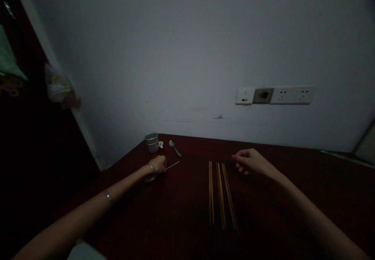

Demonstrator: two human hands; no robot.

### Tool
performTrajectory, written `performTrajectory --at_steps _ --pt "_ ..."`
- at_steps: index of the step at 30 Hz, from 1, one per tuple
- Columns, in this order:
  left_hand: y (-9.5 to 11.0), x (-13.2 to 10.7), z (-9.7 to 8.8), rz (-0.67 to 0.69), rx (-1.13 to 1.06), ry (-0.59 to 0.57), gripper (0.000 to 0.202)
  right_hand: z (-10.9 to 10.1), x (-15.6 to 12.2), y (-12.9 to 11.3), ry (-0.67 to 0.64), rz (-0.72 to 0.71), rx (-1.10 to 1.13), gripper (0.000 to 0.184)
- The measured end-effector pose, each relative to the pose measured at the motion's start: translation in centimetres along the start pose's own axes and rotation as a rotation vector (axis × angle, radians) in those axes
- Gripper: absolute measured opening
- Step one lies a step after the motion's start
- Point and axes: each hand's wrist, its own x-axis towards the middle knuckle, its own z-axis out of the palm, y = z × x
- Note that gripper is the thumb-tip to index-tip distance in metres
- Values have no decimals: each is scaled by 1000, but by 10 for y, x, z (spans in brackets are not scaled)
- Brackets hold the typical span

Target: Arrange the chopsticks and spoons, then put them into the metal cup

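On the left of the dark red table, my left hand (158, 164) is closed around the middle of a metal spoon (173, 165). The spoon's bowl shows below my wrist and its handle end sticks out to the right. Beyond that hand lies a second, smaller spoon (175, 148), beside a metal cup (152, 143) with a small white tag-like piece at its side. Three pairs of wooden chopsticks (221, 195) lie side by side, pointing away from me. Just right of their far ends is my right hand (248, 161), thumb and forefinger pinched together, with nothing visible between them.
The table (187, 213) meets a pale wall (175, 57) at its back edge. White sockets and switches (290, 95) sit on the wall at right. A plastic bag (58, 86) hangs by the dark door at left. Something pale (85, 251) shows at the bottom edge.
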Motion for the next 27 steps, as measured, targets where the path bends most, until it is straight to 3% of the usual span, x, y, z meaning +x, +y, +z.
performTrajectory --at_steps 7,13,19,27 --pt "6 -5 -9 59 -126 40 10 -1 1 0 0 -22 4 18" --pt "34 -7 -36 149 -331 112 10 0 -5 -9 17 -63 16 18" --pt "100 -9 -58 302 -532 201 11 4 -9 -20 23 -188 138 21" --pt "205 -26 -57 510 -792 206 12 -3 -18 -39 155 -287 316 35"
